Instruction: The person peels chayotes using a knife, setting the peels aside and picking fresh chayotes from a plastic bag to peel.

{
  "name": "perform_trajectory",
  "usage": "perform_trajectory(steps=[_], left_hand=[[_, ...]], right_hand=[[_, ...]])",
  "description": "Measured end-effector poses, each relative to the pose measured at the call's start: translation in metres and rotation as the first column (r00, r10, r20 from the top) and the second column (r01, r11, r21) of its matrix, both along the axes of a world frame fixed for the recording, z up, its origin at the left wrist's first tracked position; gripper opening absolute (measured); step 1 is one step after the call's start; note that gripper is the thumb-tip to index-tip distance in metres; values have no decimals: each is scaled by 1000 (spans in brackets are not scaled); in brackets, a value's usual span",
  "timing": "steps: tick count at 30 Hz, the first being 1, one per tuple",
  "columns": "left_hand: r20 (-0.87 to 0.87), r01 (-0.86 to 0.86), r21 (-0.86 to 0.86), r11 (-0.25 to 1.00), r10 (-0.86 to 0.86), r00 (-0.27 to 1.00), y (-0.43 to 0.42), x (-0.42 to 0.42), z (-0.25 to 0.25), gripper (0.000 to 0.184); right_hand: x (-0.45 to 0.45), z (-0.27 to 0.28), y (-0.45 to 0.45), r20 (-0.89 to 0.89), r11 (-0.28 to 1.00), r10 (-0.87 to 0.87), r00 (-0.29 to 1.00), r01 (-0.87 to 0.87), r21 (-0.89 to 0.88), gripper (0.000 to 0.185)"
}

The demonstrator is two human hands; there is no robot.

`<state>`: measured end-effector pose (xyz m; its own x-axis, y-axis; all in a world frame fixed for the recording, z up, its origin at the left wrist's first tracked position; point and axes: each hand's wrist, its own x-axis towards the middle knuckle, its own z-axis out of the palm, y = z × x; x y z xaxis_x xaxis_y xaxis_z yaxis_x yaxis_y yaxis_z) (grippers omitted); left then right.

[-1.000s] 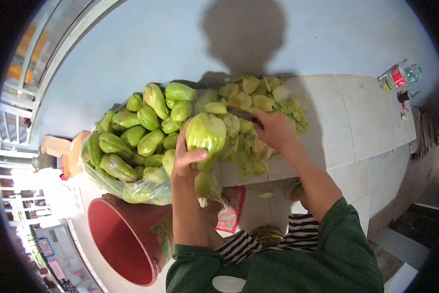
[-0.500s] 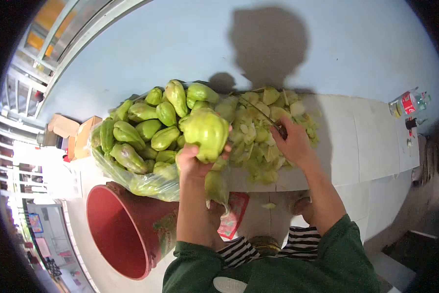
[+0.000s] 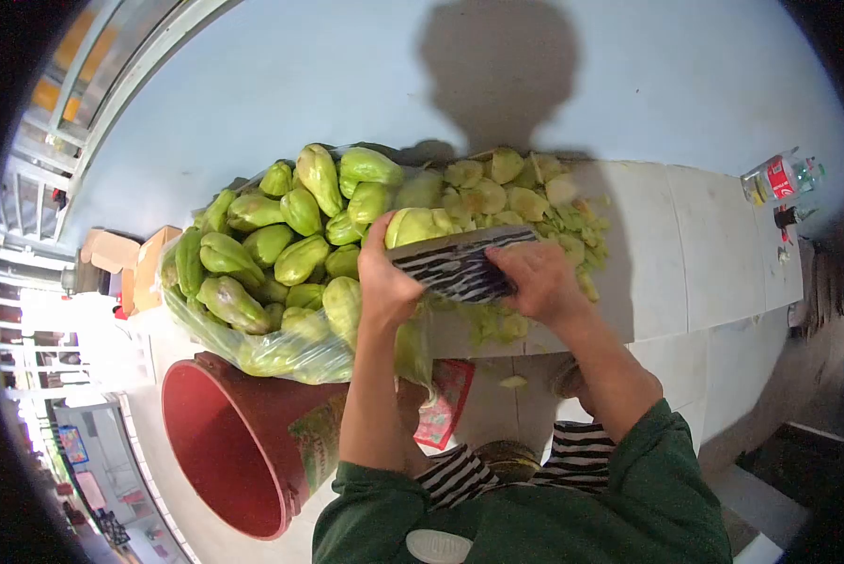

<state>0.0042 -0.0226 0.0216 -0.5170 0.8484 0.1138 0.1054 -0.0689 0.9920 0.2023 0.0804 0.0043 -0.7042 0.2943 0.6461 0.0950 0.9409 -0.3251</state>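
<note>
In the head view my left hand [image 3: 386, 282] is wrapped round a pale green chayote [image 3: 420, 224]. My right hand [image 3: 538, 278] grips a knife [image 3: 460, 263]. Its broad blade is turned flat toward me and mirrors dark and light stripes. The blade lies against the near side of the chayote and hides much of it; the handle is covered by my fingers. To the left, whole chayotes [image 3: 300, 211] fill a clear plastic bag [image 3: 286, 362]. Behind and right of the knife, chayote peelings and cut pieces [image 3: 525, 202] lie heaped on the tiled ledge [image 3: 662, 254].
A red bucket [image 3: 276, 451] lies tipped on its side below the bag, its mouth facing left. Cardboard boxes [image 3: 149, 268] stand at the far left. A plastic bottle [image 3: 784, 179] lies at the ledge's right end, against the blue wall [image 3: 253, 103].
The knife has swung left from over the peelings onto the chayote, its blade now flat toward me. The chayote has moved slightly up and right, bringing both hands together.
</note>
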Motion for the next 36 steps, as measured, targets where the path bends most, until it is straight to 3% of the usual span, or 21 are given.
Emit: perform_trajectory(steps=[2, 5, 7, 10, 12, 13, 14, 15, 18, 25, 27, 28, 30, 31, 32, 34, 36], left_hand=[[-18, -34, 20, 999, 34, 999, 0, 0, 0, 68], [-242, -135, -119, 984, 103, 965, 0, -2, 5, 58], [-249, -138, -108, 985, 107, 962, 0, -3, 2, 58], [-407, -149, -82, 985, 103, 907, 0, -5, -1, 58], [-398, -146, -107, 984, 92, 913, -1, -4, 4, 59], [-388, -146, -133, 980, 85, 918, -2, -3, 6, 60], [-239, -102, -75, 992, 82, 967, -3, -3, -1, 60], [-240, -99, -71, 993, 79, 968, -3, -2, 1, 60], [-137, -75, -65, 995, 66, 988, -2, -4, 6, 60], [-160, 0, -3, 1000, 0, 987, -8, -7, 11, 65], [-155, 16, 11, 1000, -14, 988, -9, -1, 18, 67], [-242, 11, -21, 1000, -16, 970, -10, -4, 17, 68], [-150, 48, -81, 996, -60, 987, -13, 1, 23, 68], [-73, 92, -123, 988, -101, 992, -9, 0, 28, 69], [-38, 104, -2, 995, -104, 994, -7, -1, 16, 70], [-51, 101, 7, 995, -100, 994, -3, -1, 19, 70], [-105, 97, 19, 995, -94, 990, -2, -2, 17, 72]], right_hand=[[-1, 2, -2, 14, 1000, 19, 1000, -19, 5, 58], [-1, 10, -7, 53, 999, 43, 998, -43, 11, 55], [-3, 13, -9, 77, 999, 43, 996, -44, 13, 52], [-4, 13, -10, -71, 993, 109, 992, -104, 63, 57], [-1, 12, -10, 46, 995, 67, 997, -70, 75, 36], [-1, 7, -10, 48, 995, 64, 997, -68, 73, 36], [-3, -3, -8, 100, 999, -19, 995, 16, 39, 32], [-3, -4, -6, 152, 995, -104, 983, 103, 13, 28], [-4, 1, -3, 91, 995, -79, 993, 73, 62, 24], [2, 9, -13, 78, 992, -96, 992, 89, 91, 25], [8, 10, -12, 150, 998, -52, 987, 45, 52, 36], [4, 8, -6, 153, 998, -53, 987, 47, 48, 36], [-3, 1, 12, 570, 880, -299, 765, 452, -146, 23], [-1, -1, 18, 559, 878, -312, 768, 457, -139, 23], [3, -4, 24, 522, 870, -326, 788, 466, -161, 18], [5, -1, 29, 498, 872, -326, 803, 459, -169, 15], [5, 3, 26, 401, 806, -369, 839, 503, -311, 14]])
